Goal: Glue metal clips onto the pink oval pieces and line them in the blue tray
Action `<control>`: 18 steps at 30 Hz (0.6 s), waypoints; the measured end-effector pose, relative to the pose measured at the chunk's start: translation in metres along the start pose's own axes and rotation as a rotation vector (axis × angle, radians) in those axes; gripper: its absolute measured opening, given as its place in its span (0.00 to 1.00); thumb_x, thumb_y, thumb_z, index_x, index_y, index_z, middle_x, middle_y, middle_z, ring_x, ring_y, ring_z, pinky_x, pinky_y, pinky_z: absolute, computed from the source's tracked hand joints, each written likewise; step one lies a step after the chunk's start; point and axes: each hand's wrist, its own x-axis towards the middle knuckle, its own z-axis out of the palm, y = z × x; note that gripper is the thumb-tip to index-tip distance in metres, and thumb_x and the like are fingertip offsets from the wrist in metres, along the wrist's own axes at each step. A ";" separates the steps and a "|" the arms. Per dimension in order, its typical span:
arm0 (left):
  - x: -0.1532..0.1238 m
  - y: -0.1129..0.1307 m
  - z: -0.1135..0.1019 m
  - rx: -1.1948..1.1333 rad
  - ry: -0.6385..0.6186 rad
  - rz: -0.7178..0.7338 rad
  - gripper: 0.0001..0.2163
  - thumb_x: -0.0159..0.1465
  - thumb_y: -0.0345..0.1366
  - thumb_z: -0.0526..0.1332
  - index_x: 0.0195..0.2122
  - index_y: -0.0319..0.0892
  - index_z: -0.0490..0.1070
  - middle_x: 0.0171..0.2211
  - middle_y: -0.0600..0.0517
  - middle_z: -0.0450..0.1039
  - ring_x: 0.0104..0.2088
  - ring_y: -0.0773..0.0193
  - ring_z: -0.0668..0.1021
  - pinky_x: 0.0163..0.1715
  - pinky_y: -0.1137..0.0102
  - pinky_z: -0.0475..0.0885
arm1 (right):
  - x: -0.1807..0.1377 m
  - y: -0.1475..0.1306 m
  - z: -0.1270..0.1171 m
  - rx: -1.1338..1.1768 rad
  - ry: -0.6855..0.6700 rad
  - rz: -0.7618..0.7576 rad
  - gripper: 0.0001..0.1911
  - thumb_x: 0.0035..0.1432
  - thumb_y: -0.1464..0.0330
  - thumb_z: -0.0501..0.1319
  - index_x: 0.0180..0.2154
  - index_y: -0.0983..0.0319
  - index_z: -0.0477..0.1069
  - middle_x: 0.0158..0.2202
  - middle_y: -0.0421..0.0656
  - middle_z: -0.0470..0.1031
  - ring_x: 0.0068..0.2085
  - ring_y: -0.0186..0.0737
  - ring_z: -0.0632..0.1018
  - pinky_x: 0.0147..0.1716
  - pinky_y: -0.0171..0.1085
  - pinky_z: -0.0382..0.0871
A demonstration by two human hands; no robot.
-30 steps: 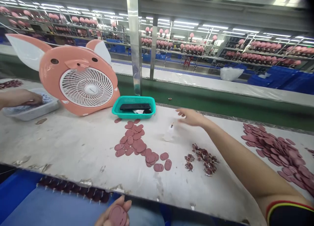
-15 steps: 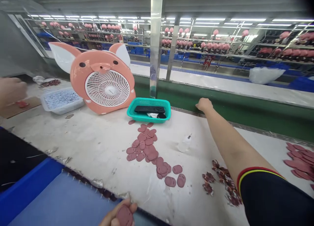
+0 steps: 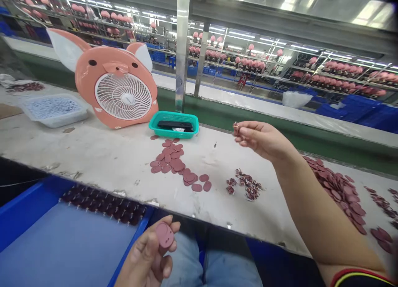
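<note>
My left hand (image 3: 149, 254) grips a dull-red oval piece (image 3: 164, 234) with small dark slots, held low in front of the table edge. My right hand (image 3: 261, 138) is raised over the far part of the table, pinching a small reddish-brown part with shiny bits (image 3: 236, 128) between thumb and fingertips. Below it lies a small heap of similar brown parts (image 3: 250, 186). Left of that heap, a spread of flat red oval pieces (image 3: 171, 160) lies on the white tabletop (image 3: 121, 158).
A pig-shaped fan (image 3: 116, 88) stands at the back left, beside a clear tub (image 3: 56, 108) of bluish-white bits. A green basket (image 3: 174, 131) holds a dark flat object. More red ovals (image 3: 340, 193) lie at right. A blue bin (image 3: 93, 237) with rows of dark pieces sits below left.
My right hand has come back from the table's far edge and now shows a small brown part in its fingers. My left hand has risen with the red oval piece. The view has shifted.
</note>
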 end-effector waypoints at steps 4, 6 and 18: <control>-0.022 0.005 0.002 0.058 0.007 -0.009 0.22 0.43 0.51 0.78 0.34 0.43 0.85 0.31 0.46 0.82 0.25 0.67 0.75 0.15 0.80 0.67 | -0.067 0.007 0.066 0.099 -0.374 -0.029 0.10 0.54 0.62 0.73 0.36 0.60 0.79 0.35 0.42 0.82 0.33 0.35 0.82 0.27 0.29 0.76; -0.028 0.006 0.000 0.077 -0.007 -0.027 0.22 0.43 0.52 0.77 0.36 0.43 0.85 0.30 0.47 0.80 0.24 0.68 0.75 0.15 0.80 0.67 | -0.094 0.016 0.095 0.098 -0.473 -0.057 0.06 0.58 0.64 0.70 0.37 0.58 0.79 0.36 0.40 0.82 0.36 0.33 0.82 0.32 0.29 0.76; -0.021 0.004 -0.023 0.099 -0.301 -0.072 0.18 0.53 0.53 0.72 0.24 0.40 0.81 0.25 0.51 0.72 0.24 0.70 0.70 0.17 0.81 0.68 | -0.137 0.037 0.135 -0.095 -0.445 -0.285 0.07 0.57 0.73 0.70 0.39 0.60 0.81 0.33 0.38 0.82 0.33 0.30 0.79 0.33 0.27 0.71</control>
